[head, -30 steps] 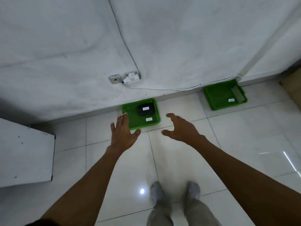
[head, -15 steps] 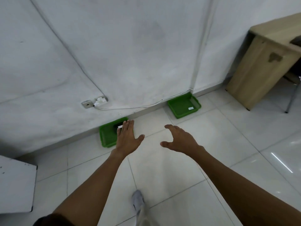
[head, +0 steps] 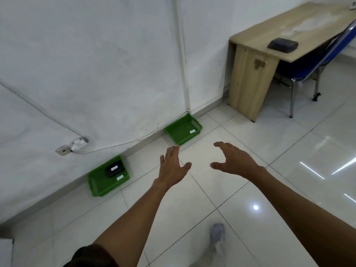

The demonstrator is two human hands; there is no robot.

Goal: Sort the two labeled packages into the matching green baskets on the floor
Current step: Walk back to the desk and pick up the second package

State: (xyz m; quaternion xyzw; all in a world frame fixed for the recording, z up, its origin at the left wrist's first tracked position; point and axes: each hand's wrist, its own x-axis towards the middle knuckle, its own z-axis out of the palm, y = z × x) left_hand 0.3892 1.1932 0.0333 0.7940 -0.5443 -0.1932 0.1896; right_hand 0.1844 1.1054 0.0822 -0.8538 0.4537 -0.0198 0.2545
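Note:
Two green baskets stand on the floor against the white wall. The left basket [head: 100, 186] holds a black package [head: 114, 169] with a white label. The right basket [head: 179, 132] shows only a small white label inside. A second dark package [head: 282, 45] lies on the wooden desk at the upper right. My left hand [head: 173, 166] and my right hand [head: 234, 160] are stretched out over the tiles between the baskets, fingers apart, holding nothing.
A wooden desk [head: 250, 81] stands at the right with a blue chair [head: 317, 68] beside it. A wall socket with a white plug [head: 78, 144] and cable runs along the wall. My foot [head: 217, 236] is on the white tiled floor.
The view has swung to the right: the baskets slid left and the desk with its dark package came fully into sight. Both hands stayed open and empty.

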